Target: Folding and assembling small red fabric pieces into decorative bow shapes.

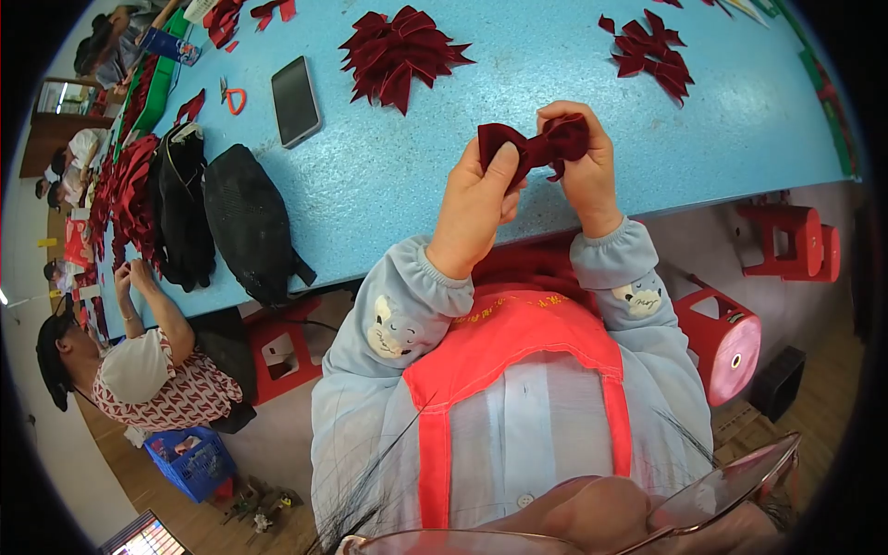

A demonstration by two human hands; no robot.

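Between my two hands is a dark red velvet bow [531, 154], held over the near edge of the blue table. My left hand [472, 211] grips the bow's left loop, thumb on top. Fingers of my right hand [589, 171] curl round its right loop; part of that loop is hidden behind them. A dense pile of dark red bows [396, 57] lies beyond my hands, left of centre. At the far right lies a smaller group of bows [653, 57].
Left on the blue table [370, 194] are a phone [296, 102], orange-handled scissors [235, 100] and two black bags [248, 217]. A co-worker [148, 361] sits at the left, hands near red material [137, 190]. Red stools [717, 347] stand below the table's edge.
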